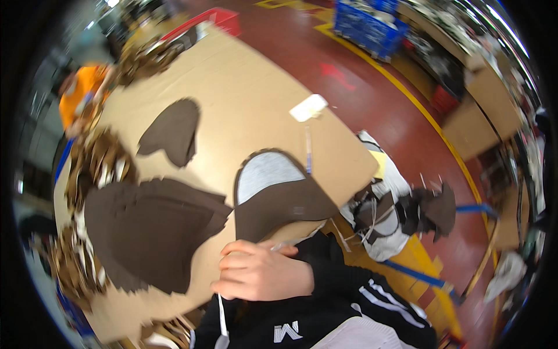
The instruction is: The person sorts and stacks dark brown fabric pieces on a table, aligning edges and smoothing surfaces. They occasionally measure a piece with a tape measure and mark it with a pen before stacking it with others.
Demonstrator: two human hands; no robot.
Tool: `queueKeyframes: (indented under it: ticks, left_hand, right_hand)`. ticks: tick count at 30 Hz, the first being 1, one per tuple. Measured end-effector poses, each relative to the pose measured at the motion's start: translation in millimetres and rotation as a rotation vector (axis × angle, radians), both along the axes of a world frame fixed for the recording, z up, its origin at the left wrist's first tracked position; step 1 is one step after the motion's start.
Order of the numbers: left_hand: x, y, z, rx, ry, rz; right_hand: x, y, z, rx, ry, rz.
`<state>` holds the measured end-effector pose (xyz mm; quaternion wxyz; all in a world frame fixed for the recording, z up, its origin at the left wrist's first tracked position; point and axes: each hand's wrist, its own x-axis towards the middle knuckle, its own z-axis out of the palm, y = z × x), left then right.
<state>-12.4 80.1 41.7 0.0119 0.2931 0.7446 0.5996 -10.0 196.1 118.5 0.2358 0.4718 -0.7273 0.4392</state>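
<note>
My right hand (264, 273) comes in from the right in a black sleeve, held close to my body at the table's near edge. Its fingers are curled shut around a thin pale strip (222, 323), whose end hangs below. A similar pale band emerges past the thumb side. Just beyond lies a dark brown fabric piece (273, 206) with a rounded grey patch (270, 170). To the left spreads a stack of dark brown cut pieces (145, 235). My left hand does not show; it may be behind the right one.
A smaller brown piece (174, 131) lies farther up the tan table (244, 87). Bundled pieces (99, 166) line its left side, near a person in orange (84, 93). White paper (308, 108) and a pen (308, 154) lie right; more pieces (395, 215) sit beside the table.
</note>
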Motion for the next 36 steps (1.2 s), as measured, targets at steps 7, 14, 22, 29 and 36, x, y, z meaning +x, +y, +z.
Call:
queueKeyframes:
  ticks: [7, 14, 22, 29, 36]
  left_hand:
    - [24.2, 20.6, 2.5, -0.511, 0.356, -0.112]
    - [25.5, -1.9, -28.9, -0.763, 0.154, -0.318]
    - [5.1, -51.5, 39.1, -0.659, -0.072, -0.271]
    - [-24.4, -84.4, 88.1, -0.224, -0.224, 0.271]
    - [-42.4, -84.6, 57.4, -0.327, -0.290, -0.239]
  right_hand:
    - [30.6, -16.3, -23.6, 0.040, -0.061, 0.083]
    - [32.1, 3.4, -19.5, -0.103, -0.187, -0.018]
    - [13.5, 18.9, -44.6, -0.197, -0.547, -0.105]
    - [23.1, 63.0, -46.3, 0.073, -1.555, 0.315]
    - [-21.3, 167.3, -41.1, 0.044, -1.121, -0.432]
